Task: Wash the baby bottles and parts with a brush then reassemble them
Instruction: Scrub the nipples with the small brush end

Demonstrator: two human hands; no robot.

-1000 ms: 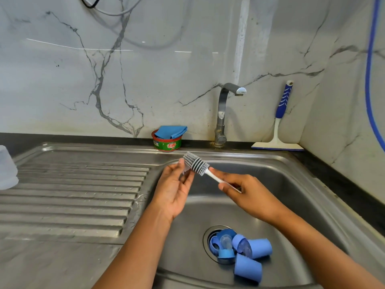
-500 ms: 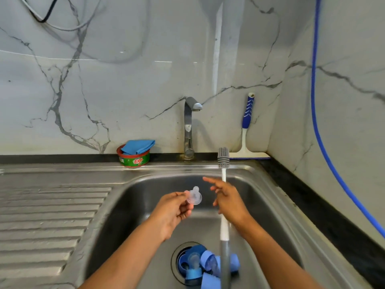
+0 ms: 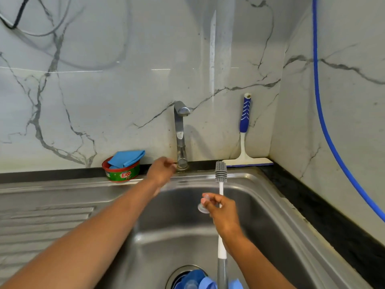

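Since half a second ago my left hand (image 3: 161,172) has let go of the teat (image 3: 202,207) and gone up to the foot of the tap (image 3: 180,130), just above the middle of the frame. The teat has passed to my right hand (image 3: 224,211), right of centre.

My left fingertips are at the small lever at the tap's base. That hand is blurred, and I cannot tell whether it grips the lever or only reaches it. My right hand is clenched on two things at once. Thumb and fingertips pinch the clear teat at the hand's left edge, and the brush (image 3: 220,174) runs through the same fist. It stands almost upright in the frame: grey ribbed head level with the back rim of the sink (image 3: 270,205), just right of the tap's foot, white shaft passing down through my hand, grey handle running off the bottom edge.

Teat and brush both hang over the basin, clear of its floor. At bottom centre, blue bottle parts (image 3: 195,278) lie heaped on the drain (image 3: 177,274), cut by the frame edge, with the brush handle crossing in front of them.

Left of the tap a red and green tub (image 3: 123,174) sits on the ledge with a folded blue cloth (image 3: 127,157) in it. Right of the tap a squeegee (image 3: 244,122) leans on the wall, blue handle up. A blue hose (image 3: 320,113) runs down the right wall, and a black cable (image 3: 14,19) shows in the upper left corner. My left forearm crosses the drainboard (image 3: 41,215) at lower left.
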